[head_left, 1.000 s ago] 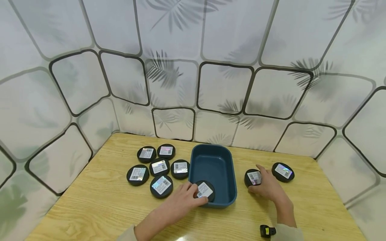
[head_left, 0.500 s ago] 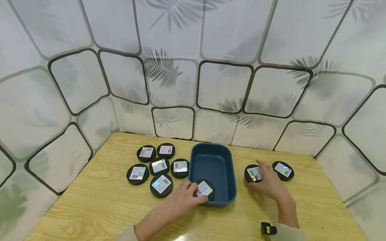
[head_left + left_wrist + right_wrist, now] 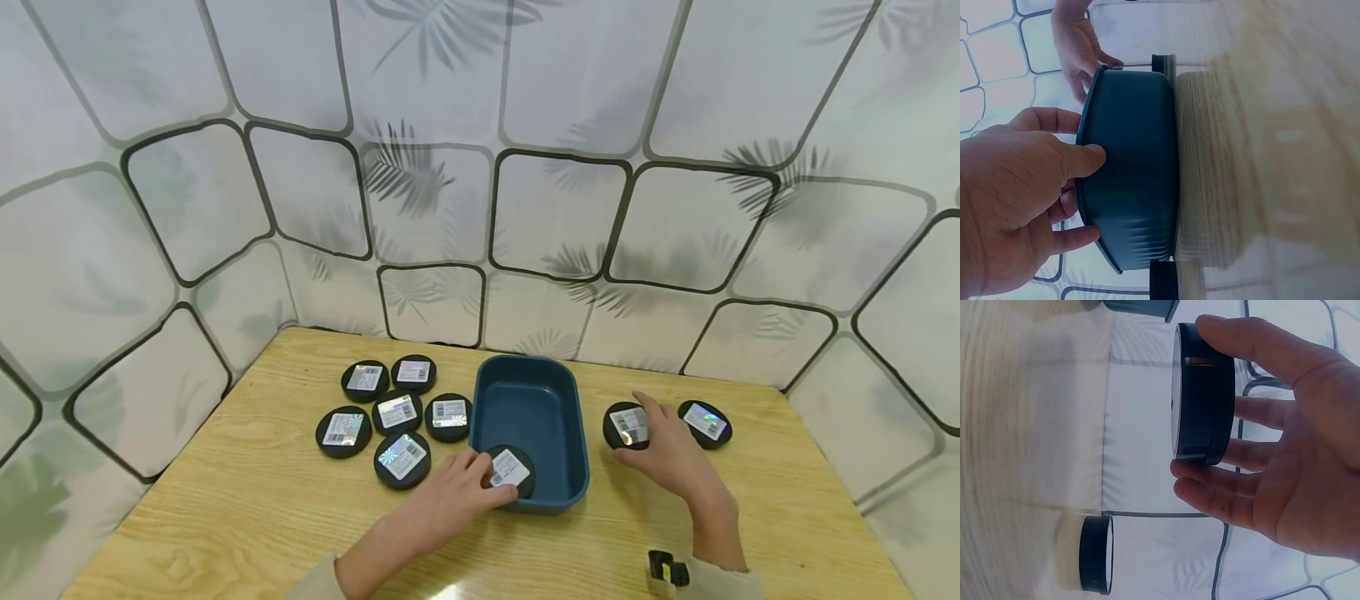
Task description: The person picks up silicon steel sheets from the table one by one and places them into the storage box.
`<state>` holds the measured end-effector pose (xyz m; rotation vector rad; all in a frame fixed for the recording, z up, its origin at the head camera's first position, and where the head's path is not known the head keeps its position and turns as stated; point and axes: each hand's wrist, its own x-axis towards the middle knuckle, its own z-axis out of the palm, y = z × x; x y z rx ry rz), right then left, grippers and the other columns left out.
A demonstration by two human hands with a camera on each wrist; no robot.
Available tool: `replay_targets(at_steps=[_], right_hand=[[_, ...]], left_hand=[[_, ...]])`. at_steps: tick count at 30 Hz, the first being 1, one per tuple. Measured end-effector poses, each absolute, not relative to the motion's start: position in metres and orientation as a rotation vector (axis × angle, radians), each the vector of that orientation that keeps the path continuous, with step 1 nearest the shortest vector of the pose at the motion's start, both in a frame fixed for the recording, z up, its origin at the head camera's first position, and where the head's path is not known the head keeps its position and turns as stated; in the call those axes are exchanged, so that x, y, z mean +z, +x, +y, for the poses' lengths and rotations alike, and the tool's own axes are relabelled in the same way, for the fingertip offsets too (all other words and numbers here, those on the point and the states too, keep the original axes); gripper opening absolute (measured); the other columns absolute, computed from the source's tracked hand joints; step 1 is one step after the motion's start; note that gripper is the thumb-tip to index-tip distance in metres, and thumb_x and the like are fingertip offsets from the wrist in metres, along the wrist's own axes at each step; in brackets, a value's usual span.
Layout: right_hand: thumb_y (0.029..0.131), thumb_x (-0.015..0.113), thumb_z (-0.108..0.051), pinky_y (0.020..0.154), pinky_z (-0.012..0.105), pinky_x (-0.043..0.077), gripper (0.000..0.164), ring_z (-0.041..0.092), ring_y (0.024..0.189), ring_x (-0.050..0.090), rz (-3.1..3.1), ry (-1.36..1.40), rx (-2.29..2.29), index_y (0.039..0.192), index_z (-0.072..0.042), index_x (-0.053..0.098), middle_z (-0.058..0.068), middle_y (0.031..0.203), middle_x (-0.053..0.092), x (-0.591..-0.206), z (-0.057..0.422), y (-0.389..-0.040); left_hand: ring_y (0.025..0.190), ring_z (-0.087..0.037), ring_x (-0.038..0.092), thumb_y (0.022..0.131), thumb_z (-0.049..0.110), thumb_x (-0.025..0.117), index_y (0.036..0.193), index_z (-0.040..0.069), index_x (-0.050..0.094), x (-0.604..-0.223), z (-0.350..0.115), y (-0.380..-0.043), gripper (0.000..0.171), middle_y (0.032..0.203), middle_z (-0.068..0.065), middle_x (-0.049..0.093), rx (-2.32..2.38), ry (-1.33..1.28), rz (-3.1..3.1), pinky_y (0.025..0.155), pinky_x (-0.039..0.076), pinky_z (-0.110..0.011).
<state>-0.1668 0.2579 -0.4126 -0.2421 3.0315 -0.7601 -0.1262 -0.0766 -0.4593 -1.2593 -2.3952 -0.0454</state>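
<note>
My left hand [image 3: 450, 500] grips the near left corner of a dark blue oblong container [image 3: 551, 433]. In the left wrist view its thumb presses the outer wall while other fingers reach past the rim. Inside that corner lies a flat round black case [image 3: 512, 471] with a white label, partly covered by my fingers. Right of the container, my right hand [image 3: 671, 450] holds another round black case [image 3: 624, 425], pinched by its side between thumb and fingers. In the right wrist view this held case [image 3: 1200, 400] is raised off the wooden table.
Several more labelled black cases [image 3: 401, 458] lie grouped left of the container. One case [image 3: 705, 423] sits on the table [image 3: 780, 500] just right of my right hand. A patterned curtain [image 3: 435, 225] stands along the table's back edge.
My right hand has raised the round case and shifted it slightly away from me and left. The left hand stays in place at the container's corner.
</note>
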Motion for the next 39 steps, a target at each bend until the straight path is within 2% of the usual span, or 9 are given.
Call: replay_targets(at_steps=[18, 25, 39], right_hand=[[0.079, 0.081, -0.029, 0.091, 0.063, 0.043, 0.091, 0.055, 0.127, 0.040, 3.059, -0.279, -0.761, 0.151, -0.001, 0.032, 0.038, 0.140, 0.038, -0.405, 0.242, -0.163], [0.077, 0.082, -0.028, 0.089, 0.061, 0.045, 0.089, 0.052, 0.122, 0.048, 3.109, -0.320, -0.721, 0.149, -0.002, 0.036, 0.034, 0.138, 0.044, -0.406, 0.233, -0.162], [0.078, 0.083, -0.029, 0.078, 0.053, 0.050, 0.088, 0.043, 0.113, 0.052, 3.077, -0.367, -0.737, 0.149, -0.005, 0.037, 0.030, 0.134, 0.047, -0.405, 0.215, -0.161]], left_hand=[[0.083, -0.014, 0.039, 0.093, 0.011, 0.062, 0.114, 0.035, 0.056, -0.459, -0.077, -0.126, 0.033, 0.092, 0.004, 0.044, -0.057, -1.258, -2.399, 0.066, 0.034, -0.025], [0.084, -0.014, 0.039, 0.093, 0.011, 0.062, 0.116, 0.036, 0.056, -0.459, -0.077, -0.126, 0.034, 0.093, 0.004, 0.045, -0.068, -1.263, -2.414, 0.067, 0.034, -0.025], [0.085, -0.014, 0.041, 0.094, 0.012, 0.061, 0.116, 0.036, 0.055, -0.457, -0.076, -0.125, 0.033, 0.095, 0.003, 0.045, -0.055, -1.263, -2.456, 0.067, 0.036, -0.025]])
